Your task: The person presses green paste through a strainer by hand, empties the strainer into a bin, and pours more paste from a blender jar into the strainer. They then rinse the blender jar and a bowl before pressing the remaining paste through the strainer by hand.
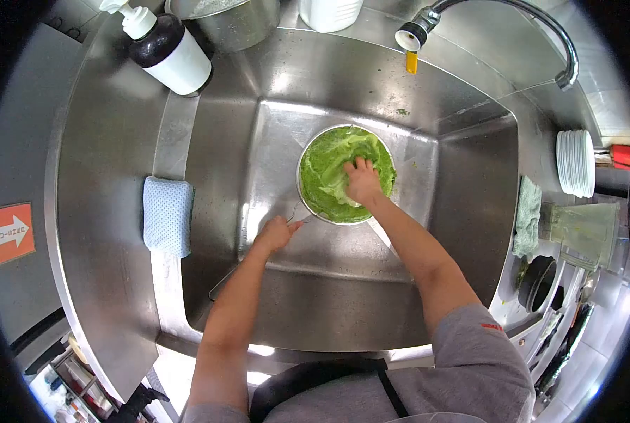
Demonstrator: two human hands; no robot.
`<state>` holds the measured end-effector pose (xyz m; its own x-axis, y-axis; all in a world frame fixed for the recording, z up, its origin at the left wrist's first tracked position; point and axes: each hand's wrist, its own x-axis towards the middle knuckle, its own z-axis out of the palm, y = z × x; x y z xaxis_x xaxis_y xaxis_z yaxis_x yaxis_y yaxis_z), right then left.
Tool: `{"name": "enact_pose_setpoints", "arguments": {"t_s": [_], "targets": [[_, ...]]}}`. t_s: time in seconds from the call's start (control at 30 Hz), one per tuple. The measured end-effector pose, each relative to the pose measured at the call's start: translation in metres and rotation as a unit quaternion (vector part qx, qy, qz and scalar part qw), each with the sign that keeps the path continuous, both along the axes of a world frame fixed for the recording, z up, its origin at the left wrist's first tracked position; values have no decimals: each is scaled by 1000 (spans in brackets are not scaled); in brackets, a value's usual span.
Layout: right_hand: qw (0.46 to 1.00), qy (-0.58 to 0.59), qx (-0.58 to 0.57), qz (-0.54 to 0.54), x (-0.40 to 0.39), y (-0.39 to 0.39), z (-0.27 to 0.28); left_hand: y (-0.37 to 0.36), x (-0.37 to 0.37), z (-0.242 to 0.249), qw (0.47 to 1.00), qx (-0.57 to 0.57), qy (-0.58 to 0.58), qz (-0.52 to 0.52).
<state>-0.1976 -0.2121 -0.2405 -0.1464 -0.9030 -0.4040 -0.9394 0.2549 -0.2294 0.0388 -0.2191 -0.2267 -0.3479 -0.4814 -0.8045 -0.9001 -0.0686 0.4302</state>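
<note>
A round, pale-rimmed container (301,169) sits in the steel sink, filled with a wet, bright green mass (325,151). My right hand (363,182) presses into the green mass with its fingers spread and slightly bent, holding nothing that shows. To the lower left of the container, my left hand (278,233) is closed round a thin metal wire handle (219,284). The wire shows on both sides of this hand, its upper end near the container's rim. What the wire joins is hard to make out.
The sink wall (216,162) surrounds both hands. Left are a folded blue cloth (168,217) and a pump bottle (170,56); a metal pot (239,25) and faucet (411,35) are behind. Right stand a green cloth (527,215), stacked white plates (576,163) and a clear container (583,233).
</note>
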Motion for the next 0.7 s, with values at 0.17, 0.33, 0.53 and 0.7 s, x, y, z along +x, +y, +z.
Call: {"name": "enact_pose_setpoints", "arguments": {"t_s": [0.17,0.33,0.53,0.7], "targets": [[997,-5,26,77,-3,3,-8,2,0,-5,1000,-15,4,10],[993,-17,24,115,7,9,-2,2,1,-8,998,-66,10,-22],[995,32,27,94,9,7,0,1,1,-8,1000,-27,-1,0],[998,36,-21,56,6,6,-6,1,2,-10,999,-46,8,-20]]}}
